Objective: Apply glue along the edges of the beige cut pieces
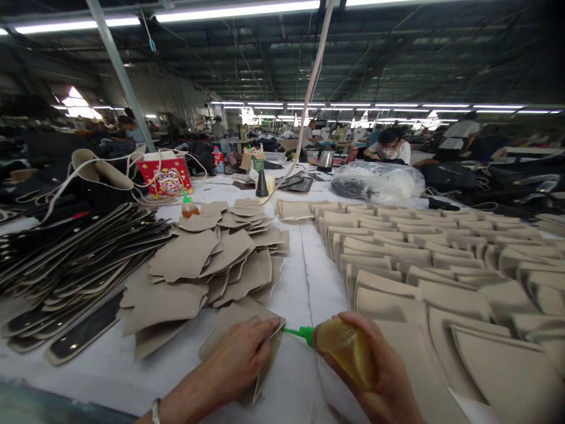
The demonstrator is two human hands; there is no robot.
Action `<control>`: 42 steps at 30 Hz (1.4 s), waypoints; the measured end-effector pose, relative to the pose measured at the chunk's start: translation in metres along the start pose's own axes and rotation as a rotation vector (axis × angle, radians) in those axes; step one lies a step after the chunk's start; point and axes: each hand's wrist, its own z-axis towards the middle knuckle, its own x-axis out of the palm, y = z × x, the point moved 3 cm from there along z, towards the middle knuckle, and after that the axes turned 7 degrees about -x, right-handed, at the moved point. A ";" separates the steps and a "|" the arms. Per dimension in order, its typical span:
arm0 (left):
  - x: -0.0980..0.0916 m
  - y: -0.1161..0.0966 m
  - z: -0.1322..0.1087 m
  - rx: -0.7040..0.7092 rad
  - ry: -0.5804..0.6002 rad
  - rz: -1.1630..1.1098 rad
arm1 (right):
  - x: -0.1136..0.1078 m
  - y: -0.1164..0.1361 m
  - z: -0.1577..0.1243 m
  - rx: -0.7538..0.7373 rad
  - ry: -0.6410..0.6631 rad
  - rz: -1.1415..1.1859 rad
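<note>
My right hand is wrapped round a squeeze bottle of amber liquid, probably glue, tipped on its side with its green nozzle pointing left. The nozzle tip meets the edge of a beige sheet piece, which looks like leather. On that piece lies my left hand, its fingers drawn together and gripping it near the right edge; the thumb is mostly hidden. Just beyond is a loose heap of similar beige pieces. To the right, beige folded pieces stand in overlapping rows.
Black strips with pale edges lie piled at the left. Behind the heap stand another green-tipped bottle, a red box and a black cone. A clear plastic bag lies farther back, near a seated person.
</note>
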 end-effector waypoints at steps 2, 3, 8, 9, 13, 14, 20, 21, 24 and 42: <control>0.000 0.000 0.000 0.005 0.001 -0.003 | -0.001 -0.001 0.000 -0.012 -0.006 -0.007; 0.000 0.000 0.000 0.007 0.001 -0.004 | -0.001 -0.001 0.001 -0.031 -0.007 -0.008; 0.002 0.000 0.000 0.015 -0.003 -0.010 | 0.000 0.002 0.001 -0.056 -0.020 0.010; 0.002 0.000 0.000 0.018 -0.004 -0.011 | 0.001 0.003 -0.001 -0.047 -0.024 0.011; 0.004 0.002 0.000 0.022 -0.016 -0.005 | 0.001 0.005 -0.003 0.021 -0.046 0.022; 0.004 0.002 0.000 0.021 -0.018 -0.007 | 0.001 0.004 -0.002 0.041 -0.049 0.023; 0.003 0.001 0.000 0.017 -0.017 -0.019 | 0.003 0.003 0.000 0.108 -0.090 0.024; 0.003 0.001 0.000 0.023 -0.021 -0.019 | 0.004 0.004 -0.001 0.137 -0.107 0.038; 0.004 0.002 0.000 0.037 -0.030 -0.021 | 0.004 0.010 -0.004 0.191 -0.140 0.075; 0.000 0.001 -0.001 0.035 -0.038 -0.037 | 0.015 0.020 -0.027 0.542 -0.002 0.332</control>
